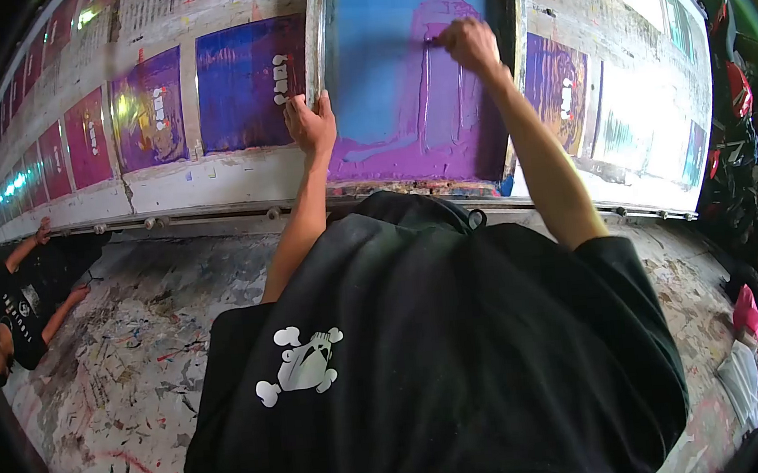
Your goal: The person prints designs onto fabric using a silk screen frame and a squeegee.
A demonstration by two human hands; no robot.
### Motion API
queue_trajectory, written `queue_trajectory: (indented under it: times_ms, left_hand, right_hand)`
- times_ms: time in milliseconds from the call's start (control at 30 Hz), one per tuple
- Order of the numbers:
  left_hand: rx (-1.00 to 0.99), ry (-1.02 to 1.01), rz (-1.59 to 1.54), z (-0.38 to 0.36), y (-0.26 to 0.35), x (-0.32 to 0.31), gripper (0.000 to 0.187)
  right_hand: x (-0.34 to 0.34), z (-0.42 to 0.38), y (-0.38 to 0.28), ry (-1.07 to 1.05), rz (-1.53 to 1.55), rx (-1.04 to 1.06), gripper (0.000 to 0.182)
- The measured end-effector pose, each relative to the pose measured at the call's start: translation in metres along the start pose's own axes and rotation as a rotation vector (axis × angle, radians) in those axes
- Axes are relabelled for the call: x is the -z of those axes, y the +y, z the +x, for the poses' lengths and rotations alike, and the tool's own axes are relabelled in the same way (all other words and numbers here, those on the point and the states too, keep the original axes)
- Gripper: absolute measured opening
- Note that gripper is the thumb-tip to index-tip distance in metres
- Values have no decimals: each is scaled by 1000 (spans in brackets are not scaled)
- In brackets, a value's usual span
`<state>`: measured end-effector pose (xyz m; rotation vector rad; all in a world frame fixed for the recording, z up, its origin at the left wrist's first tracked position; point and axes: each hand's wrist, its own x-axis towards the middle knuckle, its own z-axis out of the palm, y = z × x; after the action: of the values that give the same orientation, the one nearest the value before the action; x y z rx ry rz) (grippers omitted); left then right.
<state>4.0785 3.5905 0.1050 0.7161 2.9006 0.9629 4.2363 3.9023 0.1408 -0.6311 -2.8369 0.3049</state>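
Observation:
A screen-printing frame (520, 53) lies on the long table in front of me, its blue mesh (370, 30) partly coated with wet purple ink (390, 159). My left hand (311, 125) grips the frame's left rail, thumb and fingers on either side of it. Over the upper right of the mesh, my right hand (472, 46) is closed on a small squeegee (435, 41), mostly hidden in the fist, with a purple-smeared end showing. Two raised ink ridges run down the mesh below this hand, toward me.
Printed purple and blue panels (147, 113) line the table (239, 178) on both sides of the frame. At far left another person (32, 294) in black has a hand at the table edge. Bags and cloths (746, 312) sit at right. The floor (130, 375) is paint-spattered.

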Motion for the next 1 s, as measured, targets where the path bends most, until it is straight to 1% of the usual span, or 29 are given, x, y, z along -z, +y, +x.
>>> queue_trajectory:
  times_ms: [33,67,100,133,200,233,300,333,367,400,433,467,500,533,567,600,633,667,700,733,767,800,867,900,933,967,1000]
  left_hand:
    - [6,0,-1,1,-1,1,41]
    - [-15,-1,13,1,-2,3,43]
    - [-35,2,21,2,-1,2,46]
    - [-27,11,14,4,1,3,46]
    - [-38,6,74,3,1,9,50]
    - [-35,-5,72,-5,-2,10,50]
    - [35,-1,82,-5,-4,7,52]
    - [23,55,78,-5,-3,6,53]
    - [38,59,73,-6,-2,6,53]
    - [29,56,66,-6,-1,5,51]
    - [23,59,64,-7,-3,5,48]
    - [120,-59,-16,-11,-2,5,46]
    - [216,-131,-85,-6,-4,3,45]
    - [83,94,-5,-9,-12,-11,43]
    - [62,42,-2,-3,-14,-5,45]
    - [-42,297,92,-6,-25,-27,45]
    - [121,-18,45,0,-6,-4,48]
    - [325,-75,-134,-2,-12,-23,47]
    - [224,-3,114,-1,13,1,44]
    - [-55,257,268,-6,-12,-44,50]
    - [39,-21,70,-4,9,-23,60]
    - [83,10,30,-4,27,-40,62]
    - [158,3,-42,-47,81,-89,64]
    - [140,54,-73,-67,93,-105,63]
    - [139,100,-95,-76,124,-125,62]
    - [189,35,-68,-82,135,-150,64]
    - [126,65,-46,-98,163,-150,65]
  right_hand:
    - [3,17,9,78,-9,104,16]
    - [-2,13,0,48,130,-32,18]
    - [-6,-4,-8,-20,107,-87,18]
    - [-5,-34,-28,-9,107,-132,18]
    - [10,-101,-72,-19,133,-75,18]
    - [8,-140,-89,-9,179,-134,16]
    - [26,-178,-117,-50,183,-164,8]
    - [29,-181,-113,-71,237,-207,5]
    - [35,-183,-106,-97,294,-245,5]
    - [41,-183,-99,27,224,-338,10]
    - [44,-193,-86,81,192,-402,14]
    - [50,-201,-74,135,163,-466,18]
    - [47,-207,-56,137,196,-473,21]
    - [52,-207,-40,18,231,-614,25]
    - [45,-206,-31,-35,294,-688,29]
    - [50,-198,-28,-242,397,-966,31]
    - [27,-218,-11,-53,573,-915,34]
    - [29,-222,-1,-74,549,-743,31]
    - [47,-213,-7,-65,825,-818,28]
    - [17,-217,23,67,1018,-621,29]
    - [28,-205,36,-89,714,-669,31]
    - [42,-210,60,-67,663,-707,31]
    - [62,-223,115,5,667,-710,31]
    - [66,-241,139,30,670,-705,31]
    - [81,-245,174,38,674,-696,31]
    - [82,-253,201,36,685,-685,31]
    - [90,-262,229,34,690,-672,31]
